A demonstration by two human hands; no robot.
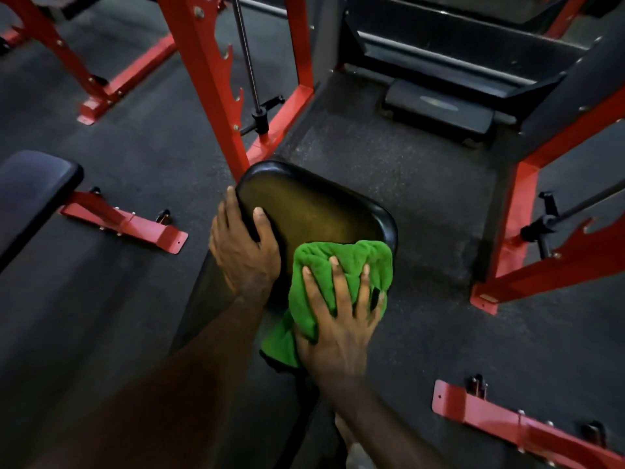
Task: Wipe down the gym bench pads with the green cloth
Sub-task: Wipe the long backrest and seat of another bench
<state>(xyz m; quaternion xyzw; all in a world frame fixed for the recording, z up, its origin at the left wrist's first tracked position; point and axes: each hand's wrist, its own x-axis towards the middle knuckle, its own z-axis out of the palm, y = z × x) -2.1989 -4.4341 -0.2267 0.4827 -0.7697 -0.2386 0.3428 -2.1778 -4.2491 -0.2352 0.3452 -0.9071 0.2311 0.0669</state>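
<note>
Black bench pad (314, 204) runs lengthwise away; left hand (243, 248) grips edge, right hand (338, 319) fingers splayed on green cloth (341, 262).

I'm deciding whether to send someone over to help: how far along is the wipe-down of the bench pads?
Nothing can be confirmed as finished; no pad looks visibly wiped. In hand: the right hand presses the green cloth onto the near pad, while the left hand grips its left edge. Left: the pad's far end, and the second bench pad at left, which nothing touches.
</note>
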